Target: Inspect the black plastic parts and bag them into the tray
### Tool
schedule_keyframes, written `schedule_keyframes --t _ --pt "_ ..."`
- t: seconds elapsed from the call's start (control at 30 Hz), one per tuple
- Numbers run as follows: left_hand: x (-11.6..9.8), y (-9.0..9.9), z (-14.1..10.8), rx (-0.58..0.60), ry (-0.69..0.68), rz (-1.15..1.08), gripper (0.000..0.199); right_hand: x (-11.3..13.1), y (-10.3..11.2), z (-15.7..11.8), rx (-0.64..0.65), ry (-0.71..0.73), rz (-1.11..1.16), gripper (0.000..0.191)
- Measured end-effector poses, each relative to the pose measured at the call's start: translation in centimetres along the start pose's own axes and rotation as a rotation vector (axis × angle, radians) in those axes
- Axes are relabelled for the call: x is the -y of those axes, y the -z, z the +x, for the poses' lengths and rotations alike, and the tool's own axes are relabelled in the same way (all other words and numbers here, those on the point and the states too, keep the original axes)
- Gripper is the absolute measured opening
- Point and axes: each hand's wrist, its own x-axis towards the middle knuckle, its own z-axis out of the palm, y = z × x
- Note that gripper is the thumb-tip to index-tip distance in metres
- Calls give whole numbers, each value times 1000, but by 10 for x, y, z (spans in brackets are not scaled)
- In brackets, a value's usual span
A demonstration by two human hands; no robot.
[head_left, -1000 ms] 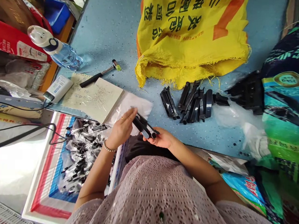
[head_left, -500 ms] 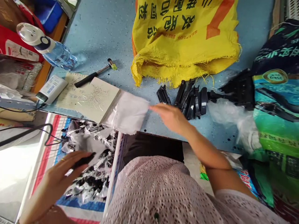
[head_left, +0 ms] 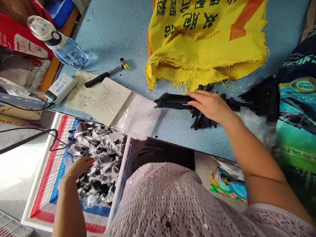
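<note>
My right hand (head_left: 208, 102) grips a long black plastic part (head_left: 174, 100) by its right end, just above the table. Under and beside that hand lie several more black plastic parts (head_left: 204, 121). The held part's left tip reaches over a stack of clear plastic bags (head_left: 142, 115). My left hand (head_left: 82, 165) is down in a striped crate (head_left: 53, 158), over a heap of bagged black parts (head_left: 101, 177). Its fingers point into the heap and are partly hidden, so I cannot make out whether they hold anything.
A yellow woven sack (head_left: 204, 56) lies across the blue table (head_left: 113, 36). At the left are a small hammer (head_left: 106, 74), a notebook (head_left: 108, 98), a white box-shaped device (head_left: 63, 87) with a cable and a water bottle (head_left: 64, 46). A green-blue bag (head_left: 296, 131) stands on the right.
My left hand, which held a black part in a clear bag, has moved inward over the crate's heap. My right hand moved from the bag stack to the right and took hold of a black plastic part.
</note>
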Motion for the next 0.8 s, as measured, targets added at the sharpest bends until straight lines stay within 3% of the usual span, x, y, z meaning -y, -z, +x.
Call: schedule_keyframes --t 0.07,0.1,0.13,0.2,0.23,0.3,0.37,0.47,0.57,0.63,0.7,0.8 --pt "-49 -21 9 122 -84 -89 55 9 -15 -12 -25 -132 287 35" --pt "-79 -36 13 149 -195 -131 51 15 -26 -16 -32 -206 459 37" --pt "-111 -53 17 85 -354 -172 45 20 -38 -18 -28 -277 630 40" --pt "-171 -88 27 -153 -660 -129 33 30 -61 -21 -15 -383 916 45" --pt "-194 -102 34 -265 -732 -61 27 35 -70 -22 -12 -416 1022 47" --pt "-221 -121 50 -357 -786 30 17 41 -82 -27 -17 -467 1171 46" --pt "-224 -123 64 -332 -777 -12 16 45 -86 -34 6 -507 1273 42" --pt "-211 -111 77 -208 -724 -267 13 54 -93 -40 152 -538 1427 39" --pt "-204 -102 78 -99 -617 -520 18 68 -111 -30 287 -519 1561 35" --pt "-206 -100 74 -48 -597 -590 22 75 -129 -16 304 -510 1602 32" --pt "-207 -96 68 -99 -643 -558 19 76 -144 -4 277 -533 1599 33" --pt "-205 -85 59 -338 -794 -275 8 69 -148 -1 189 -612 1528 34"
